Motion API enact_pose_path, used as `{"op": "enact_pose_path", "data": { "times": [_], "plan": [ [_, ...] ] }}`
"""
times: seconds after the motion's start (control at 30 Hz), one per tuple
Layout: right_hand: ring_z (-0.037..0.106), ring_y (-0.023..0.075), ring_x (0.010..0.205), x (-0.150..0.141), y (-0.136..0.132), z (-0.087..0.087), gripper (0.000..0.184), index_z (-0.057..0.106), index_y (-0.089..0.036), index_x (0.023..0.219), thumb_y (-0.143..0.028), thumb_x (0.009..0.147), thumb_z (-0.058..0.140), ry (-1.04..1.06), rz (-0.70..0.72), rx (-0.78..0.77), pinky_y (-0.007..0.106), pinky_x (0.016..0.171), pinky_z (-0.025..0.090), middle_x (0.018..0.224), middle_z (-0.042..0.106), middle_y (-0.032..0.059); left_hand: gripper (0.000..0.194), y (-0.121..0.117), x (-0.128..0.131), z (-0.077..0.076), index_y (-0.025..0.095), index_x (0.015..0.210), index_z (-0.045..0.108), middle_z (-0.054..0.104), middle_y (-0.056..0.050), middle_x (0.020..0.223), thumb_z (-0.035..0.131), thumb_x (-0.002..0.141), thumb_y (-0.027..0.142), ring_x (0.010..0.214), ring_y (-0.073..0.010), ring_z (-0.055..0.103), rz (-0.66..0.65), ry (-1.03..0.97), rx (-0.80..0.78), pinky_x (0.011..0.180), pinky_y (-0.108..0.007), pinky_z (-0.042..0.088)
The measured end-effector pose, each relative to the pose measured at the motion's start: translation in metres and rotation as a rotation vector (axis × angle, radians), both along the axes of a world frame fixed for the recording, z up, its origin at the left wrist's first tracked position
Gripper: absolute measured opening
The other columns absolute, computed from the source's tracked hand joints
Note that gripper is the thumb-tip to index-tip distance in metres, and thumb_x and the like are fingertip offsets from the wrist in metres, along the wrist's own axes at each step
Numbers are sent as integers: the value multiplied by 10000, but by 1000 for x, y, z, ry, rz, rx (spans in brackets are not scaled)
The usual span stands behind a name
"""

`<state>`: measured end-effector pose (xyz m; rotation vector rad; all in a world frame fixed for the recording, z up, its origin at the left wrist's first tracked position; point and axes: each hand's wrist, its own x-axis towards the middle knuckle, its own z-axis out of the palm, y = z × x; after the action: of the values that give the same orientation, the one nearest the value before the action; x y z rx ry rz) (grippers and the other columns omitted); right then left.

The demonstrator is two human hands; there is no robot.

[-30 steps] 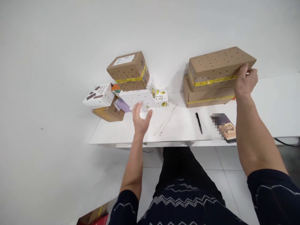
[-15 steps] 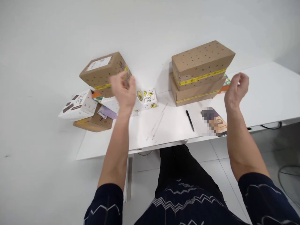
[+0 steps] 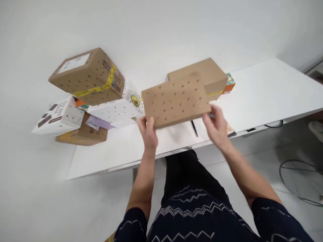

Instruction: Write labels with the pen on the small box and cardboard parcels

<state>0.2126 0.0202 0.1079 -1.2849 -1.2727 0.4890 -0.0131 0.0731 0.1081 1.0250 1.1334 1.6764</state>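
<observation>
I hold a flat brown cardboard box (image 3: 175, 101) dotted with small holes above the white table (image 3: 264, 90). My left hand (image 3: 148, 131) grips its near left corner. My right hand (image 3: 217, 127) grips its near right edge and is blurred by motion. Behind it a second brown box (image 3: 209, 75) with yellow tape lies on the table, with a small orange and green carton (image 3: 229, 84) at its right end. A black pen (image 3: 194, 128) shows just under the held box.
At the table's left end is a pile: a brown labelled box (image 3: 87, 75) with yellow tape on top, a white dotted box (image 3: 113, 111), a white box with brown marks (image 3: 57, 116) and a brown box (image 3: 83, 134) underneath. A cable (image 3: 297, 181) loops on the floor at right.
Both hands were free half a second ago. Now they hold the holed brown box, which has come off the right-hand stack toward me. The view has shifted, too.
</observation>
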Motion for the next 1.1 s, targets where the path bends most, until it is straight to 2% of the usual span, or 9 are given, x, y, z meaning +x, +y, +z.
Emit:
{"op": "enact_pose_path", "data": {
  "times": [0.17, 0.23, 0.3, 0.43, 0.63, 0.73, 0.83, 0.97, 1.1],
  "plan": [
    [541, 247, 1151, -15, -26, -33, 471, 500, -260, 1332, -499, 929, 451, -124, 278, -190, 433, 922, 488, 1327, 547, 117, 350, -59, -40, -58, 260, 986, 449, 534, 6, 1004, 647, 748, 422, 878, -136, 565, 203, -31, -205, 657, -221, 452],
    [445, 326, 1269, 3, -18, -43, 569, 487, -219, 1354, -542, 885, 502, -372, 157, -350, 512, 1004, 402, 1390, 489, 165, 368, -68, -45, -79, 260, 1013, 458, 542, -11, 1051, 644, 754, 445, 926, -150, 570, 219, 34, -258, 704, -241, 468],
    [328, 436, 1328, 26, -9, -54, 721, 428, -154, 1399, -563, 823, 573, -615, -160, -576, 610, 1011, 319, 1468, 358, 243, 397, -74, -46, -93, 255, 1066, 472, 544, -41, 1129, 636, 777, 471, 1008, -170, 568, 184, 103, -261, 787, -272, 483],
    [360, 469, 1267, 60, -5, -72, 785, 394, -105, 1411, -570, 800, 558, -765, -374, -890, 580, 978, 328, 1417, 387, 274, 460, -76, -46, -99, 250, 1167, 461, 536, -83, 1241, 605, 816, 511, 1090, -198, 574, 131, 147, -241, 896, -326, 486],
    [469, 418, 1151, 63, -4, -77, 704, 421, -122, 1402, -470, 799, 523, -795, -332, -796, 534, 899, 396, 1246, 550, 243, 521, -74, -48, -90, 245, 1222, 456, 540, -104, 1287, 598, 817, 540, 1117, -212, 579, 89, 193, -233, 932, -337, 480],
    [502, 408, 1137, 67, -11, -69, 801, 438, -114, 1407, -471, 713, 620, -547, -351, -789, 550, 926, 400, 1211, 589, 230, 534, -74, -52, -88, 240, 1221, 465, 543, -115, 1281, 601, 812, 554, 1098, -220, 592, 64, 213, -235, 909, -338, 492],
    [607, 321, 1009, 69, -35, -56, 771, 487, -169, 1377, -470, 684, 640, 82, -252, -698, 492, 907, 464, 1161, 644, 158, 548, -74, -56, -86, 243, 1229, 465, 547, -119, 1281, 602, 807, 565, 1095, -229, 597, 26, 216, -236, 896, -348, 501],
    [656, 275, 938, 39, -84, -35, 571, 626, -213, 1201, -562, 781, 459, 903, 91, -508, 460, 820, 532, 1117, 685, 116, 573, -73, -59, -86, 247, 1257, 456, 535, -113, 1314, 594, 806, 574, 1160, -237, 567, 22, 219, -254, 937, -356, 485],
    [682, 265, 858, -25, -121, -25, 564, 676, -198, 1120, -599, 827, 409, 1321, 433, -738, 440, 730, 559, 1093, 709, 131, 579, -71, -59, -88, 250, 1266, 464, 533, -108, 1330, 578, 811, 590, 1174, -236, 565, 33, 228, -247, 936, -334, 486]
  ]
}}
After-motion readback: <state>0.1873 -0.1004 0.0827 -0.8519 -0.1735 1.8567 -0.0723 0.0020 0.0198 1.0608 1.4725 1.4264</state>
